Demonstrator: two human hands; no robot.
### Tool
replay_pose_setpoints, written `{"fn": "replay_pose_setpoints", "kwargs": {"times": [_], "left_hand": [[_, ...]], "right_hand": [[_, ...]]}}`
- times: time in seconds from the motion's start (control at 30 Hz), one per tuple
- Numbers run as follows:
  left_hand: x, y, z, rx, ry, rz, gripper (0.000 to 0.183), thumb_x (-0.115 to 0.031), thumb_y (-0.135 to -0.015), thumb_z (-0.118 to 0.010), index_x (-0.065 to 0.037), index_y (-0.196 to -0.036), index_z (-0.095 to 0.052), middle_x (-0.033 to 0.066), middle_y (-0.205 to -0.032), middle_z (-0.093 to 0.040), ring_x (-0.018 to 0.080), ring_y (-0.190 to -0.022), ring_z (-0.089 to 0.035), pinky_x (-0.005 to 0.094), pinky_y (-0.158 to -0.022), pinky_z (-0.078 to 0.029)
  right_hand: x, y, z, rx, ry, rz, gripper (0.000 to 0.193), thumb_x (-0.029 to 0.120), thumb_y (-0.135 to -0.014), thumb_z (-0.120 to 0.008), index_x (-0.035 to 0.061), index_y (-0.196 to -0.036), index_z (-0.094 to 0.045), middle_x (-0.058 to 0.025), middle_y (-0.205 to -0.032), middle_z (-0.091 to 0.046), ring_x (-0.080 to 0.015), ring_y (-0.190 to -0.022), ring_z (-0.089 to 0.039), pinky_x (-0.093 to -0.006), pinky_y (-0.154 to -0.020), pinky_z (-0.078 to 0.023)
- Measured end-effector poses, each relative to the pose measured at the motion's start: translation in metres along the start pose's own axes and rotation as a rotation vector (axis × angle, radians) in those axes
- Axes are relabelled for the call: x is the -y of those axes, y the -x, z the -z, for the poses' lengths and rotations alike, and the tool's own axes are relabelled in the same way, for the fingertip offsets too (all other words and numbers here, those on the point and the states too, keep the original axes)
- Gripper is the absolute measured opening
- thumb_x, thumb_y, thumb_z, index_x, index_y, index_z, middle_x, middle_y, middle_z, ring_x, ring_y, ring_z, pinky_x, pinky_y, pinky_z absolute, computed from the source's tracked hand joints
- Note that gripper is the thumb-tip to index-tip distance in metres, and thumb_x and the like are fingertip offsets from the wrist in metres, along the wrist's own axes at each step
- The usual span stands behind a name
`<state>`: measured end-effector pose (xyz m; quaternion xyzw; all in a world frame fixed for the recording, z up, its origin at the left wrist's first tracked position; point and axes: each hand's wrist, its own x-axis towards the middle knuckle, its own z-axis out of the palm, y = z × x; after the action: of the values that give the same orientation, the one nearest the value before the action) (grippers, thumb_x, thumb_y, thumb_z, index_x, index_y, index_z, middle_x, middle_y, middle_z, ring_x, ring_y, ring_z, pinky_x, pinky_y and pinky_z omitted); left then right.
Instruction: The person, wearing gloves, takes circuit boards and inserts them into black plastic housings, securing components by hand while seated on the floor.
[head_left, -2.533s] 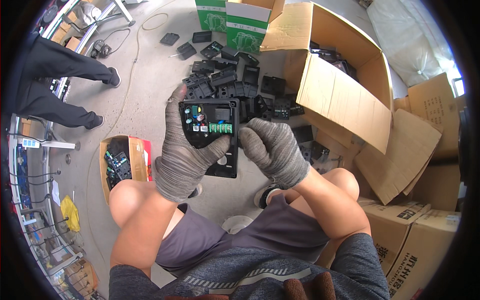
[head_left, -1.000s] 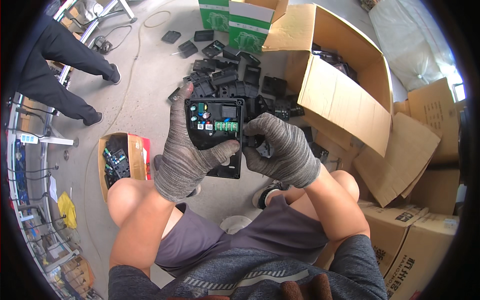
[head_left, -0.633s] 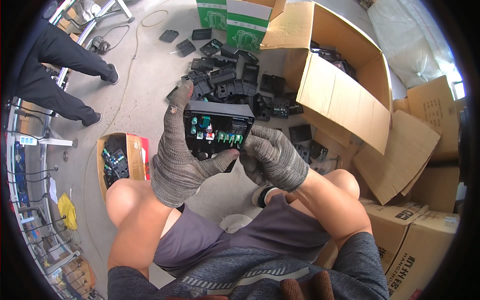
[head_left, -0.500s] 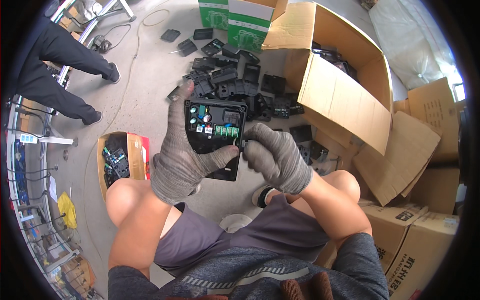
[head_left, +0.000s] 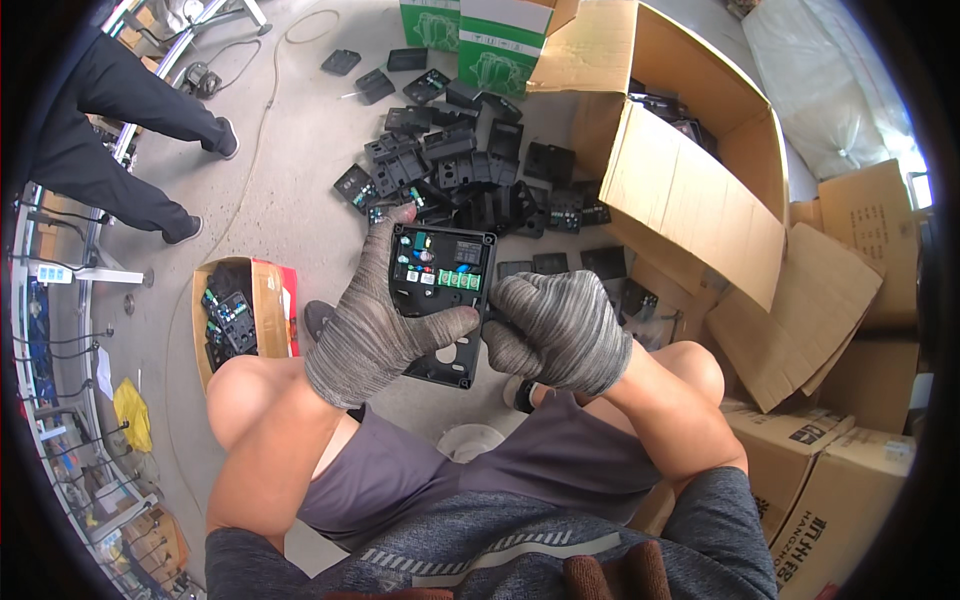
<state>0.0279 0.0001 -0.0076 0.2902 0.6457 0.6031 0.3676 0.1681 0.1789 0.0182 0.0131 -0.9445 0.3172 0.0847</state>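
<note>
My left hand [head_left: 362,335], in a grey knitted glove, grips an open black plastic housing [head_left: 442,298] by its left side, the thumb laid across the inside. Fixed in the upper part of the housing is a circuit board with green screw terminals [head_left: 459,281], white blocks and small round components. Its lower part has an oval opening. At the right edge of the housing, my gloved right hand [head_left: 562,332] is closed with the fingers curled. What those fingers hold, if anything, is hidden.
Many black housings [head_left: 455,170] lie heaped on the floor ahead. At left stands a small carton [head_left: 262,310] of boards and housings. A large open carton [head_left: 690,190] and green boxes [head_left: 500,55] are beyond. A white tub [head_left: 470,442] sits between my legs; another person's legs [head_left: 130,130] are far left.
The housing has come nearer to me and slightly right, together with my left hand, exposing the oval opening. My right hand has turned at the housing's edge, staying closed.
</note>
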Motion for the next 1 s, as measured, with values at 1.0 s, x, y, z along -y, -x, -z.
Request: {"fn": "replay_pose_setpoints", "kwargs": {"times": [1.0], "left_hand": [[0.067,0.113,0.331,-0.618,-1.091,0.271,0.089,-0.012,-0.079,-0.082,-0.007,-0.152,-0.032,0.0144,-0.117,-0.065,0.0214,-0.106,-0.064,0.0373,-0.093,-0.054]], "right_hand": [[-0.021,-0.001,-0.012,0.174,-0.115,-0.328,0.047,0.030,-0.091,-0.072,0.0021,-0.127,-0.061,-0.0168,-0.087,-0.068,-0.0330,-0.074,-0.068,-0.0421,-0.071,-0.055]]}}
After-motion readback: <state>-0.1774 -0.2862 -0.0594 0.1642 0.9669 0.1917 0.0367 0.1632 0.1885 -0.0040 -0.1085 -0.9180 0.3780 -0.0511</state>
